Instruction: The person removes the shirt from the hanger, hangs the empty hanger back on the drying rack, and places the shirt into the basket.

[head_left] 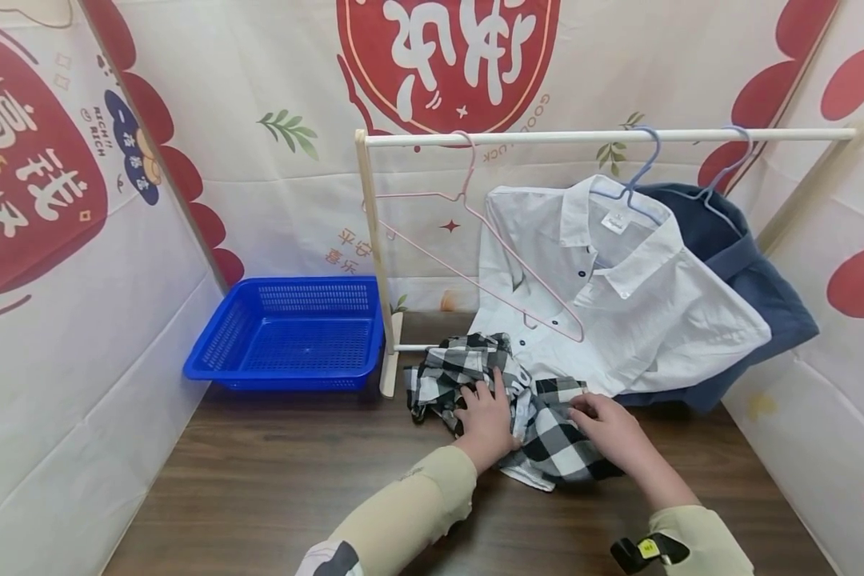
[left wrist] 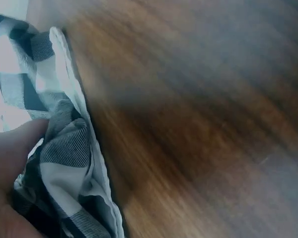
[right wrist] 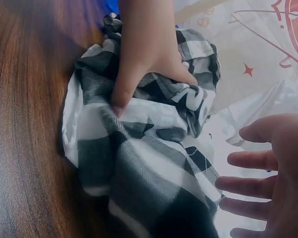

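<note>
A black-and-white checked shirt [head_left: 558,440] lies crumpled on the wooden table, its pale lining showing at the near edge. My left hand [head_left: 486,422] rests on the middle of it with fingers spread; in the right wrist view that left hand [right wrist: 151,47] reaches down onto the cloth, thumb and fingers apart. My right hand [head_left: 612,432] is at the shirt's right edge. Up close, the right hand's fingers [right wrist: 248,183] look nearly straight and spread beside the checked cloth [right wrist: 154,178], with nothing held between them.
A wooden rack's white rail [head_left: 533,138] carries an unfilled pink hanger [head_left: 522,260], a white shirt [head_left: 641,320] and a dark blue garment [head_left: 770,312] on blue hangers. Left of it sits a blue plastic basket [head_left: 281,382]. Printed cloth walls [head_left: 274,192] surround the table.
</note>
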Motion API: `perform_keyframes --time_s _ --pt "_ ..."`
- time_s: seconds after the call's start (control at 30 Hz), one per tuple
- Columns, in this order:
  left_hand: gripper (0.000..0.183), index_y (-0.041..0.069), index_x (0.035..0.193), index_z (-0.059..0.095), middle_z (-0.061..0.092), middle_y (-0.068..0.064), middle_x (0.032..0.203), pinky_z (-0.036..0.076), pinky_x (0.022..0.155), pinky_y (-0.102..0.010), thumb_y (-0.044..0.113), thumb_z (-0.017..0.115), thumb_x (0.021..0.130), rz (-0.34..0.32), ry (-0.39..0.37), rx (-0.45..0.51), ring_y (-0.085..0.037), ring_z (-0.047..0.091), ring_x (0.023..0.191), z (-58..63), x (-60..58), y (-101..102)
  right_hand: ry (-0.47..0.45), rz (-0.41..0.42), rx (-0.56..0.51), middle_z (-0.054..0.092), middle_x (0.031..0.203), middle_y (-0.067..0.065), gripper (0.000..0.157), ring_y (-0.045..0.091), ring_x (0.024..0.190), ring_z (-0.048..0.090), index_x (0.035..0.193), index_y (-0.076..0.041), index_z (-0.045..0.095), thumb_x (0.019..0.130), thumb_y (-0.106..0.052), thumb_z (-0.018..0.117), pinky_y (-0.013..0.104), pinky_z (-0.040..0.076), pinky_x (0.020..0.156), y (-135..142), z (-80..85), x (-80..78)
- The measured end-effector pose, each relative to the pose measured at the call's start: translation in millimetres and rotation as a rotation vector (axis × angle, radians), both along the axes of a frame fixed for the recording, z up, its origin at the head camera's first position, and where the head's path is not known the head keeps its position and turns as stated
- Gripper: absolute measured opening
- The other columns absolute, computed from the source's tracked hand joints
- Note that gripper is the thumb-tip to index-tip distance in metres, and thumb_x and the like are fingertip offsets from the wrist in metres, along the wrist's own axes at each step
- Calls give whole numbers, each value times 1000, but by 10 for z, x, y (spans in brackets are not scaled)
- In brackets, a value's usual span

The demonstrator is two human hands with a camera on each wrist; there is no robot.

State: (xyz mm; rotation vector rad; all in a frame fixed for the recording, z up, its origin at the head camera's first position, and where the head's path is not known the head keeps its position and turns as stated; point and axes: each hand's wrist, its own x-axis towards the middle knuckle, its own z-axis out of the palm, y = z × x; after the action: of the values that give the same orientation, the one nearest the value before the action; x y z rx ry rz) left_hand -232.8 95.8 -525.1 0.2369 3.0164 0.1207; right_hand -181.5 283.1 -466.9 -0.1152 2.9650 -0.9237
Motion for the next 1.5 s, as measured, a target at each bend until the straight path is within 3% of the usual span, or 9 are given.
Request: perform_keyframes --time_s 0.2,0.3,0.43,0.53,0.63,0.9,1.03,1.27,1.5 --pt "101 16 157 14 41 -18 136 52 70 -38 47 74 83 -52 63 16 -38 46 118 12 -89 -92 -17 3 -19 63 114 18 34 35 106 58 120 2 63 98 -23 57 52 47 85 -54 22 -9" --pt "82 12 155 21 47 -19 132 51 73 -34 32 68 91 -101 83 66 -32 50 113 54 -126 -173 -11 14 -22 63 116 19 35 36 107 58 121 2 62 98 -24 56 52 46 87 -78 34 -20" --pt "67 10 151 29 52 -19 129 49 83 -36 19 63 95 -131 68 235 -29 57 106 134 -174 -290 9 27 -23 63 115 18 36 36 106 58 122 3 62 99 -24 55 51 47 86 -107 53 -50" --pt "61 12 149 37 52 -21 128 51 75 -39 13 64 94 -104 39 418 -32 60 94 204 -189 -395 27 40 -23 63 115 19 36 37 106 58 122 4 62 99 -23 55 52 46 86 -136 80 -79" --pt "56 16 145 44 51 -22 127 50 67 -38 11 65 93 -69 31 544 -29 59 82 274 -202 -511 40 51 -22 62 116 21 34 40 108 57 120 4 62 99 -22 54 54 45 87 -173 122 -109" --pt "48 18 140 53 47 -21 123 39 52 -30 7 63 94 -36 42 717 -17 43 53 460 -217 -787 77 71 -37 63 113 19 34 39 106 59 119 4 62 99 -23 56 53 46 87 -259 206 -182" --pt "47 17 136 56 47 -19 118 39 55 -29 3 63 92 -60 79 751 -17 44 58 546 -216 -909 87 85 -30 62 115 20 35 39 109 56 120 4 61 99 -23 54 55 44 89 -309 243 -224" --pt "47 19 130 63 47 -14 112 45 70 -33 -2 65 88 -76 144 784 -22 51 84 691 -201 -1097 64 130 -29 60 119 21 37 40 111 54 123 3 60 100 -25 52 55 43 90 -459 291 -312" --pt "54 19 123 68 48 -16 113 46 80 -38 -12 61 80 -188 214 741 -32 50 108 886 -159 -1309 91 147 -20 61 117 20 35 41 111 55 121 3 61 100 -23 54 55 43 90 -590 362 -368"
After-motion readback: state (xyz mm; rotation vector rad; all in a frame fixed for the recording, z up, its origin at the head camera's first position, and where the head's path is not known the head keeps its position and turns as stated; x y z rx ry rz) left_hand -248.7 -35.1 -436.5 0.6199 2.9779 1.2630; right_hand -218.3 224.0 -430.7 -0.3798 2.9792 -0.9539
